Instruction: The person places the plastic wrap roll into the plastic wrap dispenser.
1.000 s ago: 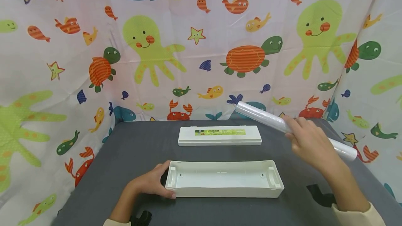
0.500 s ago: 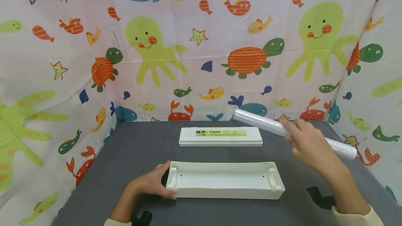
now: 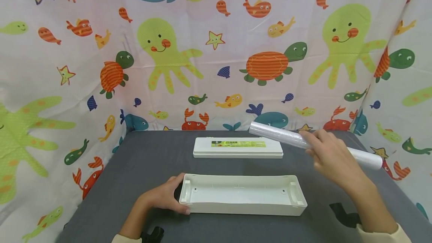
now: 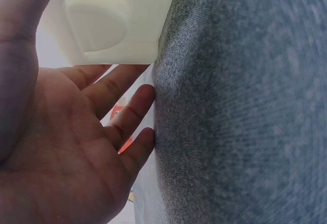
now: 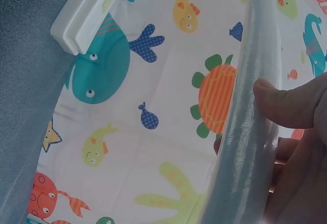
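A white, open plastic box [image 3: 243, 208] lies lengthwise on the grey table. At its left end my left hand [image 3: 167, 196] holds it, thumb on the near corner and fingers at the far one. The left wrist view shows the palm [image 4: 66, 147] facing the box end [image 4: 117, 29]. To the right, my right hand [image 3: 330, 156] grips a roll of clear plastic wrap [image 3: 276, 133] near its middle, raised above the table and tilted, left end higher. In the right wrist view the thumb [image 5: 286, 101] presses along the roll [image 5: 250, 116].
Behind the box lies a long white lid [image 3: 206, 147] with a green and yellow label. A grey cloth covers the table [image 3: 152, 160]. A curtain [image 3: 209, 63] printed with sea animals hangs behind and along both sides.
The left end of the plastic wrap roll has come down and slightly left, so the roll lies flatter. The left hand stays at the box end.
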Available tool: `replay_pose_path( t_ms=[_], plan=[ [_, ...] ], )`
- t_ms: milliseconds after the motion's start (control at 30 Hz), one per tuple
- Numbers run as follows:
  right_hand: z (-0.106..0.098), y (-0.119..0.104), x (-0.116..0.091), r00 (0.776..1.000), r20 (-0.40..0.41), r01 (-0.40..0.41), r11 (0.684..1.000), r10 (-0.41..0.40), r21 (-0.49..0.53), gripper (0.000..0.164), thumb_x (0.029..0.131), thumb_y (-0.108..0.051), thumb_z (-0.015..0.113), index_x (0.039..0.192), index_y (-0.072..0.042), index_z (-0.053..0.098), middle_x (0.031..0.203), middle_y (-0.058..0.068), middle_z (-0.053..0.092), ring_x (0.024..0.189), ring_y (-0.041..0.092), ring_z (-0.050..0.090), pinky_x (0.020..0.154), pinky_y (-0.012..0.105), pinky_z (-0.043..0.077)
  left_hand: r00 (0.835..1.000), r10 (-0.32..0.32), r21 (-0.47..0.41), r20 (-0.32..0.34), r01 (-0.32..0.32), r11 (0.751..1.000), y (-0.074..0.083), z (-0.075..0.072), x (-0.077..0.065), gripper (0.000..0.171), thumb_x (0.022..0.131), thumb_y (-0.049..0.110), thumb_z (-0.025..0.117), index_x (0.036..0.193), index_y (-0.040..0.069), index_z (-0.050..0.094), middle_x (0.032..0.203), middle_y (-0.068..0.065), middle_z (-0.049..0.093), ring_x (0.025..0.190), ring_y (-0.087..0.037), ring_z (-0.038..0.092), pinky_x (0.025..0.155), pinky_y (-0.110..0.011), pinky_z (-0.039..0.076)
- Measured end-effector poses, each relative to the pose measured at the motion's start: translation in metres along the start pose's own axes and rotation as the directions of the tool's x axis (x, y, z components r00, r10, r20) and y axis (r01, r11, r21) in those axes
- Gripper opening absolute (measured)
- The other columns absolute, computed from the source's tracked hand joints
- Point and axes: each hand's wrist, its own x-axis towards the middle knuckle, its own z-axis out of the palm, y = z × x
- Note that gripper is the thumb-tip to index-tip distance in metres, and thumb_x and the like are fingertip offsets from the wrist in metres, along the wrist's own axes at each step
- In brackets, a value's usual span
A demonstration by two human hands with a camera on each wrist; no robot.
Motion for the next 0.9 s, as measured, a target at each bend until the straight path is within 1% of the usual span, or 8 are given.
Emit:
replay_pose_path(
  t_ms=[233, 367, 467, 600, 900],
  plan=[
    [0.002, -0.002, 0.001, 0.999, -0.022, 0.038, 0.999, -0.038, 0.001, 0.060, 0.077, 0.000, 0.081, 0.132, -0.005, 0.059, 0.100, 0.016, 0.062, 0.081, 0.030, 0.052, 0.066, 0.042, 0.039, 1.000, -0.001, -0.016, 0.007, 0.001, 1.000, 0.000, 0.000, 0.000, 0.095, 0.068, 0.043, 0.087, 0.146, 0.020, 0.038, 0.125, -0.005, 0.043, 0.115, -0.026, 0.039, 0.088, -0.050, 0.043],
    [0.002, -0.004, 0.003, 0.998, -0.033, 0.056, 0.998, -0.056, 0.004, 0.059, 0.076, 0.001, 0.081, 0.131, -0.006, 0.059, 0.096, 0.014, 0.061, 0.078, 0.028, 0.051, 0.064, 0.040, 0.038, 1.000, 0.001, -0.013, 0.004, -0.001, 1.000, -0.001, 0.000, 0.000, 0.095, 0.068, 0.043, 0.088, 0.145, 0.021, 0.038, 0.126, -0.005, 0.043, 0.116, -0.026, 0.039, 0.088, -0.050, 0.042],
    [0.002, -0.006, 0.004, 0.999, -0.022, 0.049, 0.999, -0.049, 0.005, 0.059, 0.076, 0.001, 0.081, 0.131, -0.006, 0.060, 0.094, 0.012, 0.060, 0.078, 0.027, 0.051, 0.064, 0.040, 0.038, 1.000, 0.001, -0.009, 0.002, -0.001, 1.000, -0.001, 0.000, 0.001, 0.095, 0.068, 0.043, 0.088, 0.145, 0.021, 0.038, 0.126, -0.004, 0.043, 0.116, -0.026, 0.039, 0.089, -0.050, 0.043],
    [0.002, -0.009, 0.006, 0.999, -0.006, 0.035, 0.999, -0.035, 0.011, 0.060, 0.075, 0.002, 0.082, 0.131, -0.005, 0.061, 0.096, 0.014, 0.060, 0.080, 0.029, 0.052, 0.066, 0.043, 0.040, 1.000, 0.005, -0.006, 0.005, -0.005, 1.000, -0.001, 0.000, 0.001, 0.095, 0.068, 0.043, 0.089, 0.145, 0.020, 0.038, 0.126, -0.004, 0.043, 0.117, -0.026, 0.039, 0.089, -0.050, 0.042],
    [0.004, -0.016, 0.008, 0.998, -0.027, 0.055, 0.998, -0.054, 0.026, 0.062, 0.073, 0.003, 0.083, 0.131, -0.006, 0.062, 0.100, 0.015, 0.062, 0.084, 0.031, 0.054, 0.070, 0.047, 0.043, 1.000, 0.029, -0.019, 0.006, -0.029, 0.999, 0.000, 0.000, -0.001, 0.095, 0.069, 0.041, 0.089, 0.145, 0.017, 0.038, 0.126, -0.005, 0.044, 0.116, -0.026, 0.039, 0.089, -0.050, 0.042]
  ],
)
